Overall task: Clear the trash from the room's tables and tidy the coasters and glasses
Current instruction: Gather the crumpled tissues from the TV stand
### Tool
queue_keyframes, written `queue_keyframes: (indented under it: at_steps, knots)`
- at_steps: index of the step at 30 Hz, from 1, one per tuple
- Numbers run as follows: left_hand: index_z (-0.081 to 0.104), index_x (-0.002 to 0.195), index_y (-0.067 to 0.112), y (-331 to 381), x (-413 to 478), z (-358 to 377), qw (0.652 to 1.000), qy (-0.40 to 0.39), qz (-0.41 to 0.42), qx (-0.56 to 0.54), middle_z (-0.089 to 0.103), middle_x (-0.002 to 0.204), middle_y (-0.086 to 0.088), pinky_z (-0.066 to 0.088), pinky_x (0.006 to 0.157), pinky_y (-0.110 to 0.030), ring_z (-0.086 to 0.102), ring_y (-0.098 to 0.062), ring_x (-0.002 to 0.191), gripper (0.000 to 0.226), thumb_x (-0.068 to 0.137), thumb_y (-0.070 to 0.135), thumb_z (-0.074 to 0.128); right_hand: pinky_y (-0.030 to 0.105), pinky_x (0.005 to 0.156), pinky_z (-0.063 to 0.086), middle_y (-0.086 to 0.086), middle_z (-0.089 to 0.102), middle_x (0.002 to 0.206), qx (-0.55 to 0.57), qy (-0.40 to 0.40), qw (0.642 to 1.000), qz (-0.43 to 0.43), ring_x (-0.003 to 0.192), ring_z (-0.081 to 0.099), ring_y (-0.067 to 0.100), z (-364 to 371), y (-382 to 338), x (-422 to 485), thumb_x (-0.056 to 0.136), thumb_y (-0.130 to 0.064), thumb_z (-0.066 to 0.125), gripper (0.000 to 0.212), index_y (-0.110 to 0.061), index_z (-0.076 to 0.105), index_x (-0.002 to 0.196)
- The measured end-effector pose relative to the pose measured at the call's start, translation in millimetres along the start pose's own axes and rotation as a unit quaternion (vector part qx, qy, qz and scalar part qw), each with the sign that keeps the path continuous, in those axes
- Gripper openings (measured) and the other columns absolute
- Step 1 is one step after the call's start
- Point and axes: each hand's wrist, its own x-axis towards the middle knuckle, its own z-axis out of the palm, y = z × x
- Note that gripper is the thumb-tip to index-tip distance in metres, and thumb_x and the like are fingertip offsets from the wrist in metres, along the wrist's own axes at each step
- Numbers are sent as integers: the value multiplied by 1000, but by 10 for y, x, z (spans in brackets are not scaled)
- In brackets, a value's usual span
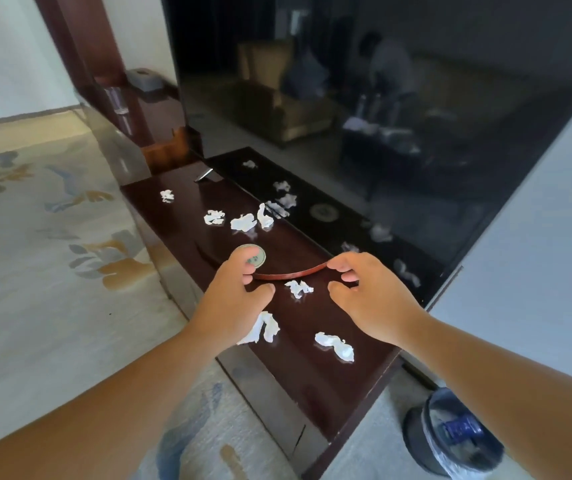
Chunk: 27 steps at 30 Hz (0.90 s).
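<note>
Two bare hands work over a long, dark, glossy wooden console (312, 358) that runs from 7 o'clock toward 1 o'clock beneath a large black television screen (381, 98). Largest of the loose items is a thin, round, reddish-brown tray or mat (288, 274), seen nearly edge-on as a shallow arc near the middle of the view. The right hand (364, 292) pinches its rim at 3 o'clock between thumb and fingers; the left hand (236, 292) grips the 9 o'clock end, its fingertips also resting on a small round greenish coaster (255, 255) that seems to lie on the tray. At 5 o'clock, on the carpet, stands a dark bin (451, 434) lined with clear plastic. Smallest are the crumpled white tissue scraps: one (298, 288) lies just below the tray, two (265, 328) (335, 345) nearer the onlooker, several more (243, 221) toward 12 o'clock.

Risk, as a judgement: the tray is tilted and its surface looks smooth, so the coaster could slide off if the left fingers ease. The polished top offers little friction; dragging the tray's rim may scuff it or sweep light scraps onto the floor.
</note>
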Motion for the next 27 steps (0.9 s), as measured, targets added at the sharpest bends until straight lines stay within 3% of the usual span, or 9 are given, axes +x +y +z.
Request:
queue_keyframes:
  at_steps: [6,8,11,19,23,27]
  knots:
    - [40,116,47,-290,376,-314,997,-76,24,7,48,110,24,40,79,-18,50,-2,108,43,85,24,60,18,84,38,-12,54,120,-21,46,994,93,103,53,2,296,-131,-3,88,-32,58,30,-35,57,117]
    - [42,124,40,-355,453,-339,995,-95,24,10,48,113,23,39,78,-15,50,-1,108,45,86,25,60,20,85,41,-12,54,121,-25,45,991,120,105,54,3,374,-128,-27,87,-34,57,30,-37,57,117]
    - [39,135,34,-420,553,-283,993,-118,12,15,49,122,11,39,85,-23,50,-4,109,55,85,27,60,20,82,40,-12,55,120,-27,49,988,146,105,54,3,462,-94,-25,86,-35,56,31,-38,56,117]
    - [39,137,34,-387,649,5,986,-166,2,18,49,123,8,47,94,-37,49,-5,112,57,85,27,61,22,81,41,-11,55,117,-22,47,985,165,103,54,3,522,120,85,85,-36,55,32,-38,56,118]
    - [39,137,32,-343,783,106,986,-166,17,28,49,124,7,39,88,-24,49,-6,112,54,87,27,61,20,80,42,-11,54,118,-8,48,987,156,101,55,4,529,214,163,86,-35,55,32,-36,56,118]
    - [39,137,31,-371,840,194,983,-178,16,39,49,125,7,39,89,-25,48,-6,114,55,87,25,61,17,78,38,-12,52,119,-9,32,986,165,98,53,2,592,326,172,87,-37,55,32,-36,55,119]
